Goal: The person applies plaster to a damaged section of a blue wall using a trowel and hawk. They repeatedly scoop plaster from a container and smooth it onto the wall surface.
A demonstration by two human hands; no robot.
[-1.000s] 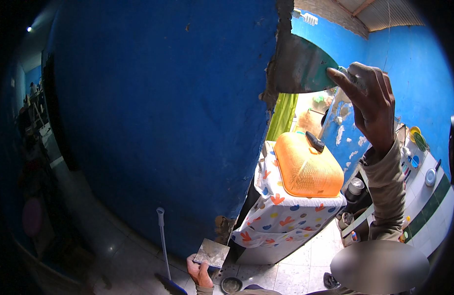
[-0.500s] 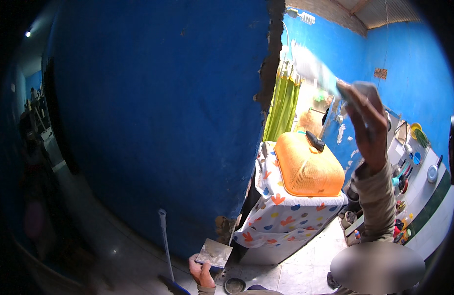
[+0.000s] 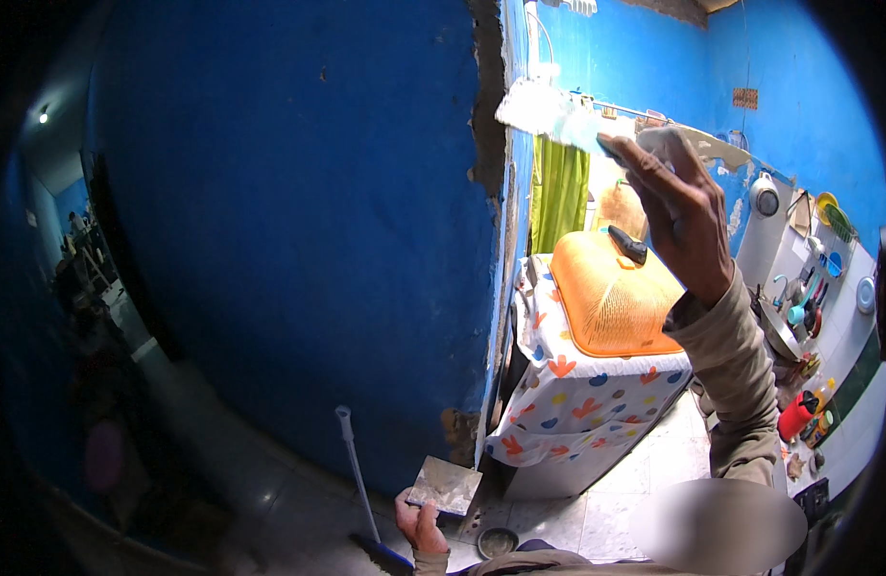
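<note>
Head: scraper (image 3: 534,108) in right hand (image 3: 681,200)

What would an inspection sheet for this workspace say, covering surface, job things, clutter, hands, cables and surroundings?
Surface: blue wall, with a rough dark strip along its edge
Job's things: broad-bladed tool, contact with the wall unclear; square board, smeared on top
Clutter: white pole and round dish low down
Hands: right hand grips the tool; left hand the board
Cables: thin line, possibly a cord, by the far wall
Surroundings: orange cover on patterned cloth; green curtain
</note>
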